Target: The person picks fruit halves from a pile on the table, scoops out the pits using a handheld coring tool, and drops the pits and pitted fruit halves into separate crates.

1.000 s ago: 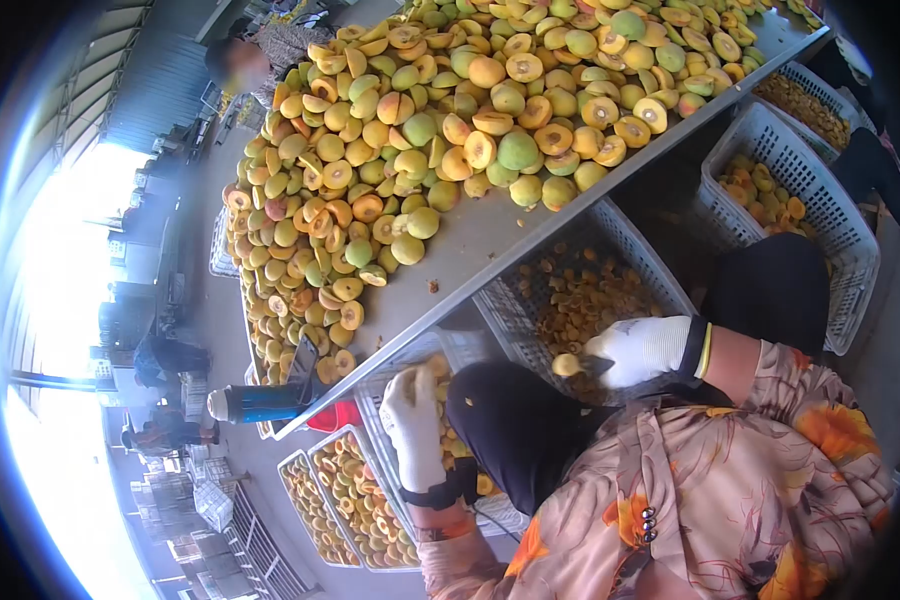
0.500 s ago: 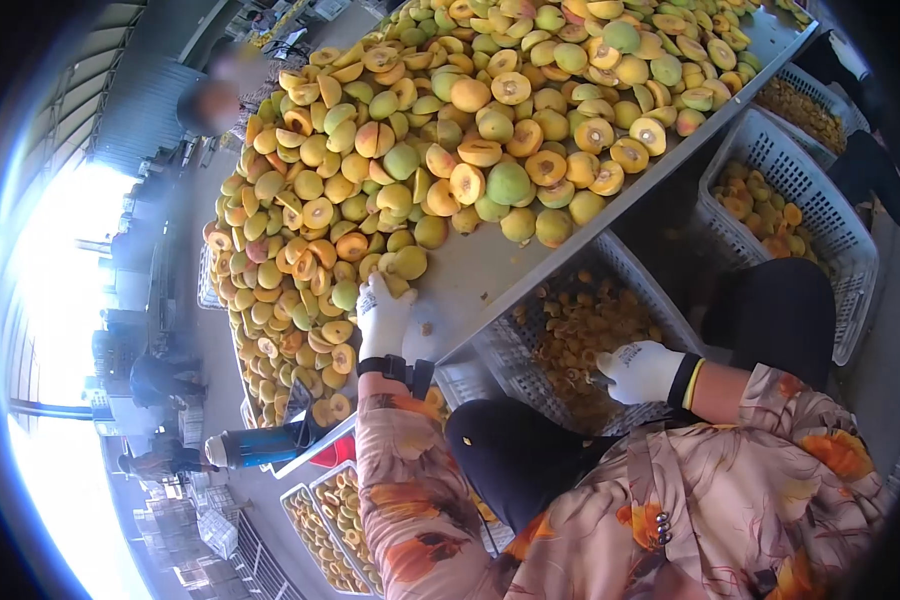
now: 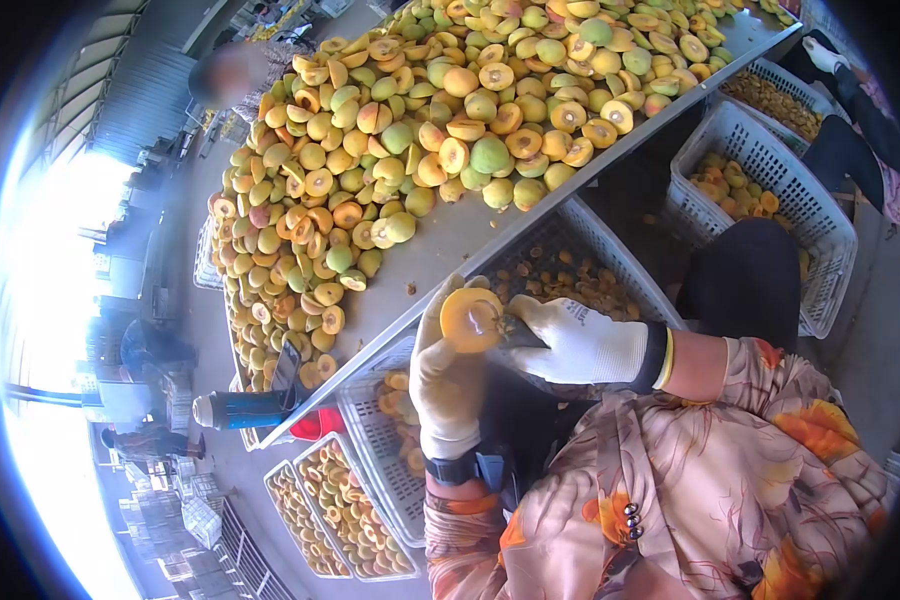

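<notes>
My left hand [image 3: 448, 385], in a white glove, is closed around a halved yellow peach [image 3: 467, 322], its cut face turned up toward me. Close to the peach's right edge is my right hand [image 3: 592, 345], also gloved, with thumb and fingers pinched together. A small dark shape shows at those fingertips, but it is too blurred to name. Both hands are above my lap, just off the front edge of the metal table [image 3: 410, 270]. On that table lies a big heap of halved peaches [image 3: 400, 135]. Beneath my hands, a crate [image 3: 625, 250] holds brownish scraps.
At right, a grey crate [image 3: 815, 215] contains peach pieces. Another crate [image 3: 400, 500] and trays of halves [image 3: 355, 500] stand at lower left. A blue flask [image 3: 240, 410] is near the table's left corner. Another person's legs [image 3: 855, 150] show at upper right.
My left hand has come from the heap back toward me, now with a peach half in it. My right hand has risen from over the scrap crate to meet it.
</notes>
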`<state>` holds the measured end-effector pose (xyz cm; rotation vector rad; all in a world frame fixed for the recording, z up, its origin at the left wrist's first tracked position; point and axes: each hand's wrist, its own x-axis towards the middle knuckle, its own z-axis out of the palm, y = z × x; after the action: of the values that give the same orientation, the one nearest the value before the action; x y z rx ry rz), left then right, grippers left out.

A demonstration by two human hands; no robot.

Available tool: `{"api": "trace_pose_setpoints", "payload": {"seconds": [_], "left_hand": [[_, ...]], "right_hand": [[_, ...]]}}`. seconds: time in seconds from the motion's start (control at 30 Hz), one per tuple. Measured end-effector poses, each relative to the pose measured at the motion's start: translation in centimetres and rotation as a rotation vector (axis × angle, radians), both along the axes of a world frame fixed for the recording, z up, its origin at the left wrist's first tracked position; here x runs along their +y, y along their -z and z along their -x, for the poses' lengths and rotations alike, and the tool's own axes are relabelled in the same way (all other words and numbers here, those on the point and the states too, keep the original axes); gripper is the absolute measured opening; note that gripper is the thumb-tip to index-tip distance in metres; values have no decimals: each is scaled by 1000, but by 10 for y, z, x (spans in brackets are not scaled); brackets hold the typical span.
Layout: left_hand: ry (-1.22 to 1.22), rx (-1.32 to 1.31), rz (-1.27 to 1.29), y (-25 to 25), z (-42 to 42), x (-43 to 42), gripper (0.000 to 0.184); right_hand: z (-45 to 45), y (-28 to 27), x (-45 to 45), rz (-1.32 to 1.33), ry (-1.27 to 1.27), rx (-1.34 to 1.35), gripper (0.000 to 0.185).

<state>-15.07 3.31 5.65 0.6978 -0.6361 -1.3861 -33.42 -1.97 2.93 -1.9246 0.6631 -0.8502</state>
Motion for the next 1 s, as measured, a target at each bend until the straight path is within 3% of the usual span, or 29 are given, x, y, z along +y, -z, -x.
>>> {"api": "trace_pose_setpoints", "payload": {"seconds": [0.07,0.17,0.33,0.47,0.6,0.7,0.8,1.0], "left_hand": [[-56,16,32,-3,20,10,69],[-305,-330,-22,-3,50,20,59],[-608,-596,-30,0,72,22,57],[-630,-658,-5,-17,74,26,55],[-604,-614,-26,-25,71,29,53],[-616,-557,-3,-27,72,28,51],[-630,-570,3,-23,71,28,50],[-589,-605,-41,-21,68,30,47]], "right_hand": [[8,-7,11,-2,-55,38,27],[13,-7,29,0,-29,83,23],[11,-6,43,-30,-34,18,19],[9,-1,39,116,-88,-89,28],[16,-24,42,-51,-102,-47,26],[20,-28,42,100,-52,43,18],[18,-22,35,-16,-104,112,22],[15,-4,37,-16,-177,3,19]]}}
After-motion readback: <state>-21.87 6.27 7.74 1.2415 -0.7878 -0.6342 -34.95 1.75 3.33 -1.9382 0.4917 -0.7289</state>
